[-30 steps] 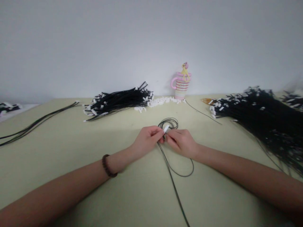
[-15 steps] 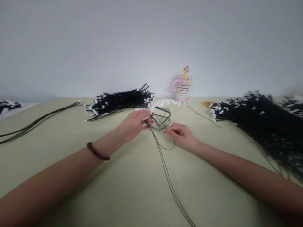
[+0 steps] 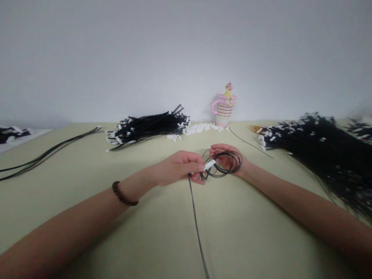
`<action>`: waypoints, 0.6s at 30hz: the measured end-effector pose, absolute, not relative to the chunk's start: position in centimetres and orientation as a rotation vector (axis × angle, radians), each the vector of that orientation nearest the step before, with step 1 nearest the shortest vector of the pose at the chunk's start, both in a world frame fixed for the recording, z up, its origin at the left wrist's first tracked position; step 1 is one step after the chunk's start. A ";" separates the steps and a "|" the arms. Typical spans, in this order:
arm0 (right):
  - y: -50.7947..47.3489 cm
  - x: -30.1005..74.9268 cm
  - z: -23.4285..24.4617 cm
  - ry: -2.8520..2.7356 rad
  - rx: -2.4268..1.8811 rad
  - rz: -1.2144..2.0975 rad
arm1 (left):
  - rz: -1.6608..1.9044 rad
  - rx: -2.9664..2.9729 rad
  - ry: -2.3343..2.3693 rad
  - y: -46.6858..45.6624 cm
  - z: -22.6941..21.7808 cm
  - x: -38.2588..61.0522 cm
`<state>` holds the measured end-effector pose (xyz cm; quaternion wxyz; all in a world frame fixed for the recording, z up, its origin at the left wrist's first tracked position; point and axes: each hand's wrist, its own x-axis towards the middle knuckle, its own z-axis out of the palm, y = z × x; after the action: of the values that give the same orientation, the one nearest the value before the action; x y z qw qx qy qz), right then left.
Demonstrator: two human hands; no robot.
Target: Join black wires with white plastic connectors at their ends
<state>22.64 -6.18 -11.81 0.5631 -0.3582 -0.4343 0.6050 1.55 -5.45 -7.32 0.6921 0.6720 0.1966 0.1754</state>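
My left hand (image 3: 178, 167) is closed in a pinch on a white connector (image 3: 209, 164) at the end of a thin black cable (image 3: 196, 224). The cable forms a small coil (image 3: 223, 164) looped around the fingers of my right hand (image 3: 225, 153), which is raised a little above the table with its fingers curled inside the coil. The rest of the cable trails toward me across the table (image 3: 162, 232). A dark bead bracelet (image 3: 122, 194) sits on my left wrist.
A bundle of black cables with white connectors (image 3: 148, 127) lies at the back, with loose white connectors (image 3: 200, 127) beside it. A pink striped cup (image 3: 224, 109) stands by the wall. A large cable pile (image 3: 322, 149) fills the right. Several long cables (image 3: 43, 155) lie at left.
My left hand has moved back toward me with the connector. My right hand rose from the table and now has the coil wound around its fingers.
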 end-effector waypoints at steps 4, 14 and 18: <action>-5.3 23.1 -12.0 -0.905 -1.017 1.093 | 0.590 1.416 0.473 -4.9 -8.9 2.2; -9.0 19.6 -12.0 -1.479 -1.170 0.593 | 0.792 1.723 0.828 -3.6 -11.2 2.3; -10.4 17.0 -12.2 -1.893 -1.253 0.812 | 0.798 1.727 0.822 -4.3 -11.6 2.8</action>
<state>17.02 -10.38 -12.15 0.3572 -0.4854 -0.7334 0.3145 2.75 -4.25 -11.56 0.5093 0.7171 0.3414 0.3314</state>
